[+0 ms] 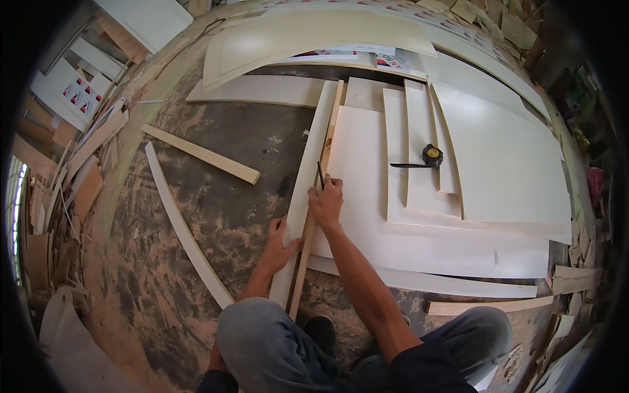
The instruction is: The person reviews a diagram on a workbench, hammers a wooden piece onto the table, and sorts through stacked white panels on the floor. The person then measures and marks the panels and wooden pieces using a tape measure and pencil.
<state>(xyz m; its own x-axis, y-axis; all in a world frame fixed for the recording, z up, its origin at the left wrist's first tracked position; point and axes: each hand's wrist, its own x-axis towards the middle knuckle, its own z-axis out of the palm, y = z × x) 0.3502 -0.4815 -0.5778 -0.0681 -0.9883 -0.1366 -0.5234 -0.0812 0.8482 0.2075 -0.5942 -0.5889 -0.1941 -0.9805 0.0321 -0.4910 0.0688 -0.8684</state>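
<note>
A long narrow white board strip (309,168) lies lengthwise before me, with a thin wooden strip (302,274) along its right side. My left hand (278,247) grips the white strip near its close end, fingers at its left edge and thumb across toward the wooden strip. Farther up, my right hand (327,202) pinches a dark, slim pencil (320,171), held upright at the strips. The hand hides the pencil's lower end, so I cannot tell whether its tip touches the wood.
White panels (498,157) lie stacked to the right, with a tape measure (432,156) on them. A wooden batten (203,154) and a curved white strip (180,219) lie on the dusty floor (216,209) at left. Offcuts (85,183) crowd the left side.
</note>
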